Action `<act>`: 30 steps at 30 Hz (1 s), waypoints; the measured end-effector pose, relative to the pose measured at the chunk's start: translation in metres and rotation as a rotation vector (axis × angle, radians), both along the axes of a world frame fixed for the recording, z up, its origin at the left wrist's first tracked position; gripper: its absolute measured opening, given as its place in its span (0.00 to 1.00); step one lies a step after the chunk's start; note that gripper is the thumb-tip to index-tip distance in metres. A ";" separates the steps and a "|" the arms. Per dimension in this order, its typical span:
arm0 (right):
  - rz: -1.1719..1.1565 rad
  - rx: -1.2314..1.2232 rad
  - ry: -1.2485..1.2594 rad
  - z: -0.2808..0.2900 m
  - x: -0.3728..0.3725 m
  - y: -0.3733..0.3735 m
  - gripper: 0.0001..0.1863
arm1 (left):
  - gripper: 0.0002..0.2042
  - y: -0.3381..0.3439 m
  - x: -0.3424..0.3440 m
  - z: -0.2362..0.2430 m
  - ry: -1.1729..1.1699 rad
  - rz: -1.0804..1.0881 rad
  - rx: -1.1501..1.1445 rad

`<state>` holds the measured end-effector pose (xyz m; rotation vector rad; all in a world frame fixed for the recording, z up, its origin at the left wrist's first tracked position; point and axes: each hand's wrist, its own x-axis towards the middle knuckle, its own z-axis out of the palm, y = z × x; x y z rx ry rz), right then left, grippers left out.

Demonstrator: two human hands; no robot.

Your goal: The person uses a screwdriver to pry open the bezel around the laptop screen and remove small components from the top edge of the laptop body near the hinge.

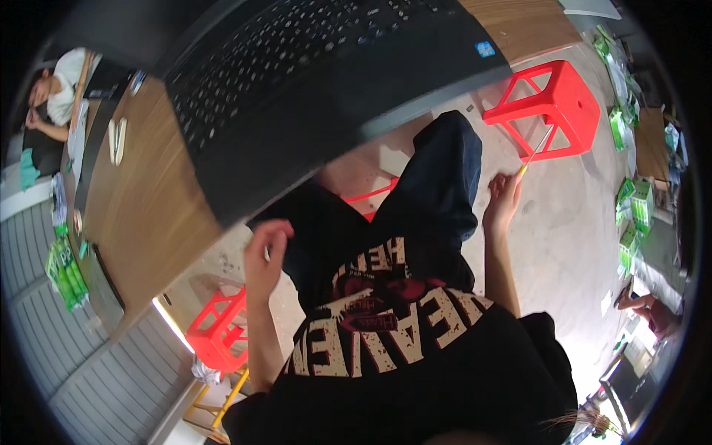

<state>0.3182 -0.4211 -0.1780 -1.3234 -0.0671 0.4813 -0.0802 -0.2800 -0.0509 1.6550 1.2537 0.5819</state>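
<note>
My right hand (504, 194), beside my right thigh, is closed around the yellow handle of a screwdriver (535, 148), whose thin metal shaft points up in front of a red plastic stool (575, 111). My left hand (267, 248) is held near my left thigh, its fingers loosely bent and apart, with nothing visible in them. Above my lap a black open laptop (334, 89) reaches over the edge of the wooden table (137, 208); its screen is mostly out of view.
Another red stool (215, 341) is at lower left. A person in a white top (63, 89) is at upper left, near tweezer-like pale items (117, 141). Green packs (67, 274) are left; more packages (638, 211) line the right, where another person's arm (653, 315) shows.
</note>
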 end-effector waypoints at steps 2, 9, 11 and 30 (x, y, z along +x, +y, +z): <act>0.067 0.095 -0.169 0.049 0.003 0.043 0.16 | 0.06 0.002 0.005 0.020 0.046 0.056 0.458; 0.179 0.191 -0.562 0.139 0.001 0.149 0.20 | 0.25 0.031 0.037 0.068 0.266 0.196 1.126; 0.164 0.183 -0.590 0.142 0.001 0.165 0.22 | 0.30 0.050 0.031 0.079 0.431 -0.121 1.068; 0.258 0.394 -0.530 0.252 -0.010 0.201 0.11 | 0.21 0.105 0.027 0.167 0.212 -0.202 0.702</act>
